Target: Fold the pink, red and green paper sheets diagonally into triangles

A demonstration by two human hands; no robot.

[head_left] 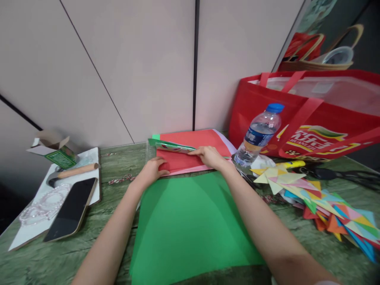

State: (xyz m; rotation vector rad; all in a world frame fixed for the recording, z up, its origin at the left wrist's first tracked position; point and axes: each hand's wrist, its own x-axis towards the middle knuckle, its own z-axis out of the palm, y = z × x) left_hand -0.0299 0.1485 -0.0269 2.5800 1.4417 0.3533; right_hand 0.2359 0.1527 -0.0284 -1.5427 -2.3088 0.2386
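A pack of coloured paper (190, 137), red on top with pink and purple edges, lies against the wall panel. Its clear plastic wrapper has a green printed flap (170, 145) that stands partly raised. My left hand (152, 172) grips the pack's near left corner, thumb and fingers bent around the edge. With fingers closed at the flap's right end, my right hand (209, 156) holds the wrapper over the red sheets; its fingertips are partly hidden. Large green paper sheets (192, 225) lie flat in front, between my forearms.
Right of the pack stand a water bottle (258, 136) and a red shopping bag (297, 114). Folded paper pieces (329, 206), a yellow tube (292, 164) and black scissors (341, 174) lie nearer. At left are a phone (73, 209), a wooden-handled tool (77, 171) and a small box (61, 154).
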